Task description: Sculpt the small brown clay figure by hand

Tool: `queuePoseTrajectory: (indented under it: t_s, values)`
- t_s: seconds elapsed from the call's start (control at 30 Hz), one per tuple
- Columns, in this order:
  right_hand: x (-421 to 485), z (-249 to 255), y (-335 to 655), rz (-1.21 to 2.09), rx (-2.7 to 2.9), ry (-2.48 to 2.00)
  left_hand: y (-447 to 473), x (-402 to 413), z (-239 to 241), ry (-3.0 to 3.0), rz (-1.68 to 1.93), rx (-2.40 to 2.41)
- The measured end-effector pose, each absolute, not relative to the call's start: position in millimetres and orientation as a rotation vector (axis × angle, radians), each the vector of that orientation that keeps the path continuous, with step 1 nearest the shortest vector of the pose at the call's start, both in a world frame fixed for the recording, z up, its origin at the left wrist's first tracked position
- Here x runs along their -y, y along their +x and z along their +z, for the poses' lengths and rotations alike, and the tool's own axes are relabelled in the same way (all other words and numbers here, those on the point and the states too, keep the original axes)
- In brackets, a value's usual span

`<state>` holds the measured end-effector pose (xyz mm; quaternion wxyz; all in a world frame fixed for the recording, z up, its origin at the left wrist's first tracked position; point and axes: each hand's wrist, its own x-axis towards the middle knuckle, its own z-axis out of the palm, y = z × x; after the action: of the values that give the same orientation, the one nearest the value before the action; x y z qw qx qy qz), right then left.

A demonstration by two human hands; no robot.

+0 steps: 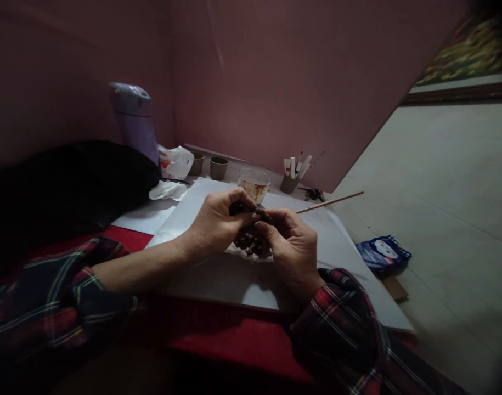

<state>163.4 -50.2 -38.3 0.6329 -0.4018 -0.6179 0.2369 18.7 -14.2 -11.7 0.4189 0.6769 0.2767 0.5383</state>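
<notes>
My left hand (218, 222) and my right hand (289, 247) meet over a white board (218, 274). Both are closed, fingers pinched together on a small dark brown lump (251, 241) held between them. What the lump is I cannot make out; part of it is hidden by my fingers. Just behind my hands stands a glass (254, 185) smeared with brown residue. Both arms wear plaid sleeves.
A purple flask (134, 119), a plastic bag (175, 162), crumpled tissue (167, 190) and two small green cups (218, 167) sit at the back. A cup of brushes (291, 178) and a thin wooden stick (330, 202) lie right. A blue packet (383, 253) lies on the floor.
</notes>
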Motion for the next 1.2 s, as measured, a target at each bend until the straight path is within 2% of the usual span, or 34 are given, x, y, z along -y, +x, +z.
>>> queuePoseTrajectory:
  t_s: [0.67, 0.93, 1.2]
  values:
    - [46, -41, 169, 0.458, 1.477, -0.966, 17, 8, -14, 1.693, 1.27, -0.694]
    - [45, -33, 168, 0.545, 1.302, -0.884, 15, 9, -4, 1.177, 1.195, -0.504]
    - [44, -33, 168, 0.604, 1.319, -0.863, 11, 5, -7, 1.174, 1.042, -0.504]
